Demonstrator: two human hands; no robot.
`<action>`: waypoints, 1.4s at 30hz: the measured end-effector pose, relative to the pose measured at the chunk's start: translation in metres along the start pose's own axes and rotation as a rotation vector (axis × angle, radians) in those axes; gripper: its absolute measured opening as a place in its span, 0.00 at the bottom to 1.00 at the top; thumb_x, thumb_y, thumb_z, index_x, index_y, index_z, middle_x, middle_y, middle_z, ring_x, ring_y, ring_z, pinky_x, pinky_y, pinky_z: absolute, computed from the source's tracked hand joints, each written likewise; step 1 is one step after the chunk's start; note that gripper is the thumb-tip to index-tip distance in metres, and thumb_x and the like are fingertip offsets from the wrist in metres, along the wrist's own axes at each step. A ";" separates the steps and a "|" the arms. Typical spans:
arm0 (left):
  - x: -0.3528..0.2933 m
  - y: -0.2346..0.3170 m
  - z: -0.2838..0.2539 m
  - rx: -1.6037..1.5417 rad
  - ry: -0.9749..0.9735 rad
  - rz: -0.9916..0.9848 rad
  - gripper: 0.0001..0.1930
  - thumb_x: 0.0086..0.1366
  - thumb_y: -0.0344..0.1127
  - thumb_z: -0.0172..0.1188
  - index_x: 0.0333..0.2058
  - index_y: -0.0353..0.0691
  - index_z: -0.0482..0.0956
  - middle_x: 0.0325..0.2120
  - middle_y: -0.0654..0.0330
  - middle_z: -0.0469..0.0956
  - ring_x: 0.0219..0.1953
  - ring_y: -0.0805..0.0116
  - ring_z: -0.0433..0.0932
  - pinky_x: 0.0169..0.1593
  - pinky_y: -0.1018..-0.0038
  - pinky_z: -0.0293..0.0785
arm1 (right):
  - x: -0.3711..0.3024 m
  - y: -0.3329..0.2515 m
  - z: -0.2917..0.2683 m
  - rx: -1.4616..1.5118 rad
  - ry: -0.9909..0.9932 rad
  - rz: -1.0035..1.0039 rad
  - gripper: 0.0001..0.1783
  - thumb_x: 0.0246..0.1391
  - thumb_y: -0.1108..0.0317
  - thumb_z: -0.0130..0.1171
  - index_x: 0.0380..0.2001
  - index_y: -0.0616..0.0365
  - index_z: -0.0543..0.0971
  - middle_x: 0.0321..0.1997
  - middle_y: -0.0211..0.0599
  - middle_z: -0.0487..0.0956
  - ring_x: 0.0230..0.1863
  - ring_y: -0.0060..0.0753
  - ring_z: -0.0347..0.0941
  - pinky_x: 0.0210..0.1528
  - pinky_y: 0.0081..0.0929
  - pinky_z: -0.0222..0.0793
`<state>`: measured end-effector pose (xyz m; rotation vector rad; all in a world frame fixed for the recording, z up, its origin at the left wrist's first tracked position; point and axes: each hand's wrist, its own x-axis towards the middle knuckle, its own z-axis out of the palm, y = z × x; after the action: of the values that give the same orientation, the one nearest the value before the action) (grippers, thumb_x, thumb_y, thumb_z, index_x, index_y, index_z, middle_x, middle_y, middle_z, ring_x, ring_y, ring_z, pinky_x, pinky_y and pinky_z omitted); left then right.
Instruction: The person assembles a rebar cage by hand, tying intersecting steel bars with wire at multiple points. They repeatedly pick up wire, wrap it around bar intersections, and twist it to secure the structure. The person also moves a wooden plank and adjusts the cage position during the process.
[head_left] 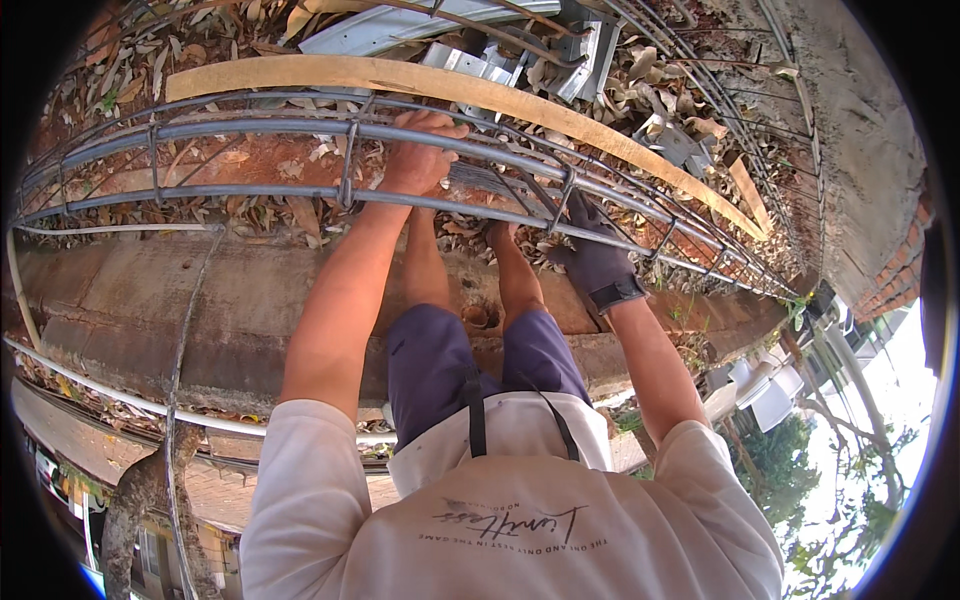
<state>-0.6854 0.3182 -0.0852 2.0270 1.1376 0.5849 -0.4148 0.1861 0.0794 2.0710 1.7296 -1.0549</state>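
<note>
A long cage of grey steel reinforcing bars (250,128), tied with thin square stirrups (351,165), runs across in front of me. My left hand (420,153) is bare and reaches into the cage, its fingers curled at the upper bar left of centre. Their undersides are hidden. My right hand (600,250) wears a dark grey glove and is at the lower bar, right of centre. Its fingers close around a dark, thin-handled hand tool (540,195), perhaps pincers; the tool's tip is hard to make out among the bars.
Beyond the cage lies a long wooden strip (340,72), with bent sheet-metal pieces (480,65) behind it. Dry leaves and red soil cover the ground. A concrete kerb (250,290) runs beneath my arms. More thin bars (690,80) stand at the upper right, beside a rough wall (870,130).
</note>
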 end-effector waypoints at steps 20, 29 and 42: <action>0.006 0.006 0.001 0.049 -0.019 -0.078 0.16 0.50 0.22 0.66 0.38 0.47 0.91 0.36 0.64 0.84 0.46 0.59 0.80 0.55 0.58 0.68 | -0.026 0.003 -0.039 -0.103 -0.221 0.285 0.29 0.69 0.41 0.50 0.53 0.54 0.83 0.48 0.57 0.84 0.49 0.66 0.80 0.51 0.56 0.76; -0.027 0.049 0.008 0.234 0.172 -0.210 0.23 0.55 0.28 0.71 0.52 0.43 0.81 0.53 0.47 0.74 0.59 0.49 0.72 0.63 0.50 0.65 | -0.042 -0.018 -0.057 -0.107 -0.200 0.073 0.30 0.60 0.50 0.66 0.58 0.57 0.79 0.48 0.59 0.84 0.47 0.67 0.81 0.50 0.55 0.76; -0.018 0.259 0.106 -2.221 0.199 -1.118 0.10 0.60 0.35 0.70 0.34 0.32 0.87 0.27 0.54 0.85 0.29 0.62 0.86 0.33 0.63 0.84 | -0.042 -0.014 -0.090 0.498 -0.434 0.524 0.21 0.62 0.50 0.62 0.43 0.60 0.79 0.24 0.43 0.81 0.22 0.43 0.82 0.22 0.37 0.76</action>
<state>-0.4851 0.1743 0.0474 -0.5524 0.6559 0.7398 -0.3961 0.2124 0.1748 2.1504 0.7076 -1.6929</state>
